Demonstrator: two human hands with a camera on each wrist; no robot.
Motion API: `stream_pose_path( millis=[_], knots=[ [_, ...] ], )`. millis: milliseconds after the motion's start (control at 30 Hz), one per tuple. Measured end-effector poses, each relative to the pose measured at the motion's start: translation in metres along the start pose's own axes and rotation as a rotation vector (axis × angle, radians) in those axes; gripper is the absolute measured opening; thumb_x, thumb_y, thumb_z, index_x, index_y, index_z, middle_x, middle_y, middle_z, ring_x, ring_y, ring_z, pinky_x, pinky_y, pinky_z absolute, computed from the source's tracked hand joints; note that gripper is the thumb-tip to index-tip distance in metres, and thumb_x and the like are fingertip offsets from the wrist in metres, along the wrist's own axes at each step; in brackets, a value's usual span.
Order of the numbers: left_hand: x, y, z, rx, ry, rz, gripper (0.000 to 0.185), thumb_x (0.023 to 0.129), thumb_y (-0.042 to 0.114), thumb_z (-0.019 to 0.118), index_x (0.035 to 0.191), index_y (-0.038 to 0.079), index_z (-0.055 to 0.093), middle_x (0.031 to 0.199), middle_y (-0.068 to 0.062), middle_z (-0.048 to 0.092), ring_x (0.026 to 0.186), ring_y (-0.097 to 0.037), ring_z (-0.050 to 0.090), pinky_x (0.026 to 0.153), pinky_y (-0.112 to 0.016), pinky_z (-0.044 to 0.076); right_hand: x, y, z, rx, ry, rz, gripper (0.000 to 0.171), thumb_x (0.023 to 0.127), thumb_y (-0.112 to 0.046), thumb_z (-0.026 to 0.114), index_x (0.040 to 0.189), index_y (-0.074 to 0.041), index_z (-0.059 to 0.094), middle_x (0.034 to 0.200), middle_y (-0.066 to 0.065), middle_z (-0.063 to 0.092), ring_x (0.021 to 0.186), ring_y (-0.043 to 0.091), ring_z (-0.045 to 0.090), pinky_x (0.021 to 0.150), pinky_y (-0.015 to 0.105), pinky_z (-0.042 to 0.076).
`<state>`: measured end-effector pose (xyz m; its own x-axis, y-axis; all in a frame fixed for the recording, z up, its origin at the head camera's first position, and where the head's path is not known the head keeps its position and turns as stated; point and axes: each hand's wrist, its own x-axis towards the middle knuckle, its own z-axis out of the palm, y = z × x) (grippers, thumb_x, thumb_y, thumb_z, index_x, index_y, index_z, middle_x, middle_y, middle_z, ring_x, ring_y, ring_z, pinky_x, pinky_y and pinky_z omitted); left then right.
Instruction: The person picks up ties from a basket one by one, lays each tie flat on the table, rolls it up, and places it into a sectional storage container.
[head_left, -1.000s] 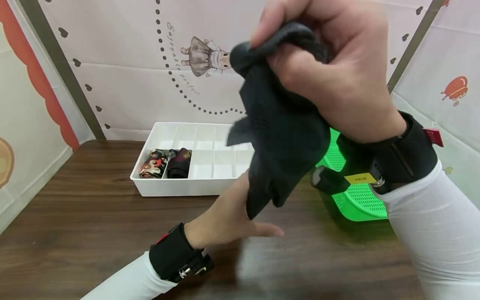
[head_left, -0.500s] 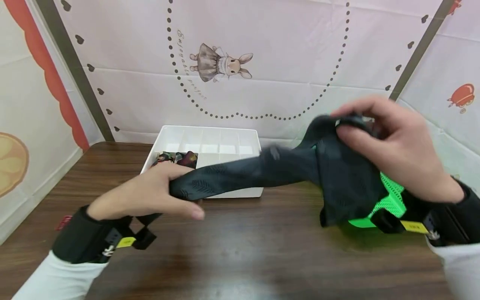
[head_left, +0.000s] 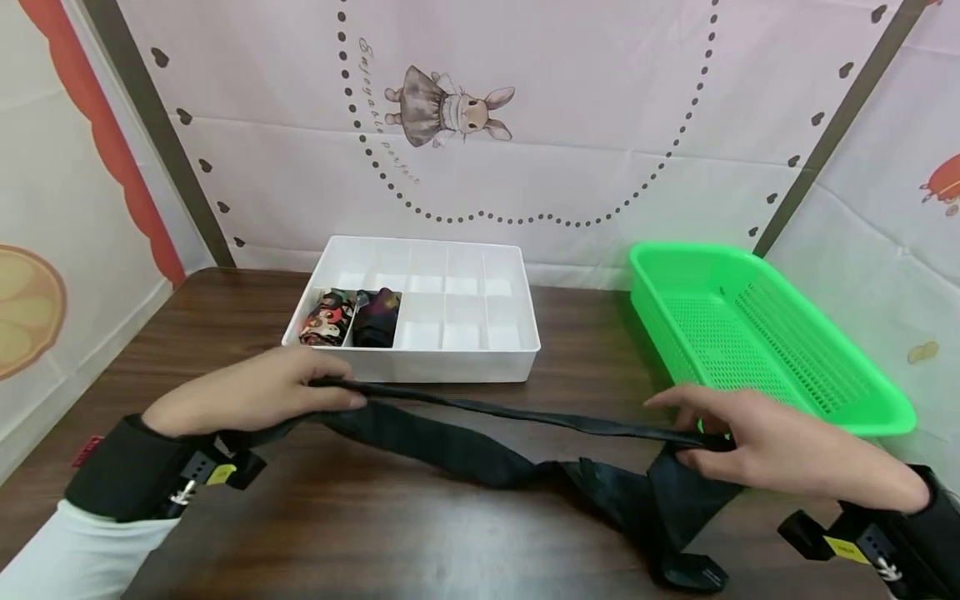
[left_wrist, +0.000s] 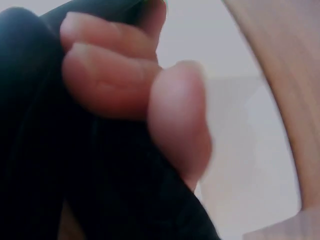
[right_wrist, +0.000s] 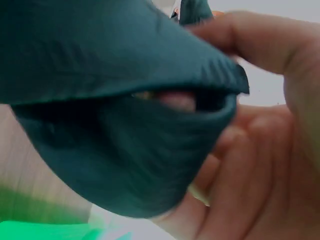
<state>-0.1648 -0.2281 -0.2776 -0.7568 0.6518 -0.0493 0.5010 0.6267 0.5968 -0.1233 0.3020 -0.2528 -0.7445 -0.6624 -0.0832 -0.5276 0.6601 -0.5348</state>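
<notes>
I see two hands on one long black knitted garment (head_left: 480,433), stretched out flat just above the dark brown wooden table (head_left: 450,533). Left hand (head_left: 247,400) has its fingers curled over the garment's left end, pinching it; the left wrist view confirms fingertips (left_wrist: 110,75) pressed into black fabric (left_wrist: 75,175). Right hand (head_left: 765,450) pinches the right end between thumb and fingers, the rest of the fingers half curled; the right wrist view shows the dark cloth edge (right_wrist: 115,115) folded over the fingers (right_wrist: 250,165). The garment spans between both hands in front of the tray, its lower part sagging onto the table, one loose end trailing to the near edge by the right wrist. Behind it I count one white plastic divided tray (head_left: 420,367) with ten compartments as far as I can count, two of them filled: one patterned rolled cloth (head_left: 324,318) and one dark rolled cloth (head_left: 377,317), side by side at front left. One bright green perforated plastic basket (head_left: 757,333) sits to the right of the tray, apart from it. Each wrist carries one black strap.
</notes>
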Motion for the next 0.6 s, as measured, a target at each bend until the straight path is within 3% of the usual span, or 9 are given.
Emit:
stream_pose_path(
  millis=[167, 233, 400, 500, 600],
  knots=[
    [-0.007, -0.006, -0.016, 0.083, 0.097, -0.071, 0.005, 0.103, 0.028, 0.072, 0.105, 0.024, 0.075, 0.099, 0.011, 0.069, 0.086, -0.012, 0.057, 0.075, -0.030, 0.048, -0.007, 0.012, -0.007, 0.137, -0.179, 0.018, 0.042, 0.102, -0.011, 0.072, 0.142, -0.008, 0.060, 0.109, -0.007, 0.067, 0.076, 0.007, 0.052, 0.056, 0.031, 0.043],
    [-0.010, -0.009, -0.022, 0.119, 0.110, -0.098, 0.004, 0.101, 0.026, 0.075, 0.104, 0.023, 0.075, 0.098, 0.011, 0.069, 0.084, -0.013, 0.056, 0.072, -0.030, 0.047, -0.012, 0.015, -0.011, 0.149, -0.215, 0.024, 0.042, 0.101, -0.011, 0.073, 0.141, -0.008, 0.060, 0.108, -0.007, 0.064, 0.077, 0.008, 0.051, 0.060, 0.031, 0.045],
    [-0.015, -0.016, -0.031, 0.176, 0.090, -0.154, 0.007, 0.096, 0.023, 0.081, 0.101, 0.024, 0.078, 0.096, 0.010, 0.071, 0.085, -0.015, 0.057, 0.073, -0.032, 0.047, -0.023, 0.019, -0.016, 0.206, -0.302, -0.015, 0.038, 0.096, -0.009, 0.079, 0.130, -0.017, 0.063, 0.106, -0.006, 0.067, 0.088, 0.012, 0.061, 0.070, 0.031, 0.049],
    [-0.017, -0.018, -0.033, 0.200, 0.094, -0.164, 0.010, 0.093, 0.020, 0.083, 0.099, 0.026, 0.078, 0.094, 0.010, 0.070, 0.084, -0.015, 0.057, 0.072, -0.033, 0.047, -0.030, 0.020, -0.018, 0.214, -0.282, 0.004, 0.028, 0.095, -0.012, 0.081, 0.116, -0.019, 0.064, 0.092, -0.010, 0.062, 0.079, 0.012, 0.058, 0.062, 0.030, 0.043],
    [-0.019, -0.017, -0.036, 0.248, 0.150, -0.170, 0.011, 0.093, 0.020, 0.084, 0.099, 0.027, 0.077, 0.091, 0.010, 0.070, 0.080, -0.015, 0.055, 0.069, -0.033, 0.044, -0.038, 0.021, -0.023, 0.103, -0.182, -0.019, 0.023, 0.095, -0.013, 0.081, 0.104, -0.025, 0.064, 0.085, -0.015, 0.056, 0.073, 0.007, 0.052, 0.056, 0.029, 0.038]
  ],
)
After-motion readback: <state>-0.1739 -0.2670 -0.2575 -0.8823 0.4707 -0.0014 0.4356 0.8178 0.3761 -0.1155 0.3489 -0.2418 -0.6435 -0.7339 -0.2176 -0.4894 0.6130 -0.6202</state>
